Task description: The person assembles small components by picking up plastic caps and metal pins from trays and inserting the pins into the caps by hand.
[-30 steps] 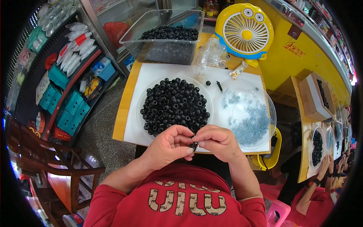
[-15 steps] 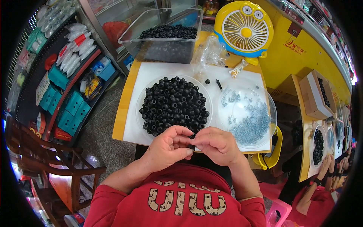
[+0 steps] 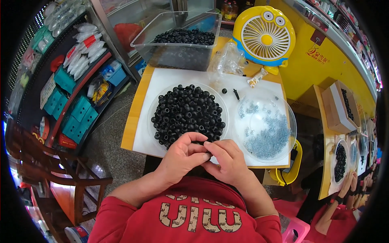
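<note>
My left hand (image 3: 182,156) and my right hand (image 3: 227,160) meet fingertip to fingertip at the near edge of the white-topped table (image 3: 139,131). A small black part sits pinched between them, mostly hidden by the fingers. Just beyond my hands lies a clear round dish heaped with black rubber rings (image 3: 187,114). To its right a second clear dish (image 3: 265,127) holds several small grey-blue pieces.
A clear tub of more black rings (image 3: 180,40) stands at the back, beside a yellow desk fan (image 3: 265,36) and a crumpled clear bag (image 3: 229,60). Shelves of packaged goods (image 3: 73,89) run along the left. Another person's hands (image 3: 352,186) work at the right table.
My hands have stayed together at the table's near edge, with only small shifts of the fingers around the black part.
</note>
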Demonstrator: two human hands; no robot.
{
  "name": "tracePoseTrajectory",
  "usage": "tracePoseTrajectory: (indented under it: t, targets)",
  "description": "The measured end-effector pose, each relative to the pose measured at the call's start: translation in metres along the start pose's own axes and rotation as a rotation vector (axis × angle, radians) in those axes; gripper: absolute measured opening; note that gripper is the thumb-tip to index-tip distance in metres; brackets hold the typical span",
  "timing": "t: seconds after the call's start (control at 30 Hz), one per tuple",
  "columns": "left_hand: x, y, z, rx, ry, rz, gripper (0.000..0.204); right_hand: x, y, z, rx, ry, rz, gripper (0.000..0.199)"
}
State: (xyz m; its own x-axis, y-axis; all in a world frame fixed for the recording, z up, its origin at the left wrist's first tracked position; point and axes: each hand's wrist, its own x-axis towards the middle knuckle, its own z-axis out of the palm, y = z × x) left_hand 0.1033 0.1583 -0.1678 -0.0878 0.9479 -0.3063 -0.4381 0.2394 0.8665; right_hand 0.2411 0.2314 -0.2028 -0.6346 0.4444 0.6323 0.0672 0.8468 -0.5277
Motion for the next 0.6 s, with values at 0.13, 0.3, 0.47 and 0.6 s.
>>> tracePoseTrajectory:
  t: [0.13,0.3,0.47,0.6]
  targets:
    - [-0.001,-0.007,-0.003,0.019,0.003,0.019,0.03,-0.002,0.005,-0.002,0.009,0.041,-0.028,0.049]
    - [-0.007,-0.005,-0.007,0.105,-0.117,-0.147,0.023,-0.001,0.0,-0.003,0.053,0.02,-0.021,0.047]
    - [-0.01,0.0,-0.004,0.26,-0.173,-0.129,0.02,-0.003,0.0,-0.005,0.072,0.039,-0.086,0.043]
    - [-0.015,-0.001,-0.001,0.08,-0.19,-0.164,0.019,0.0,-0.009,-0.01,0.094,0.035,-0.111,0.039]
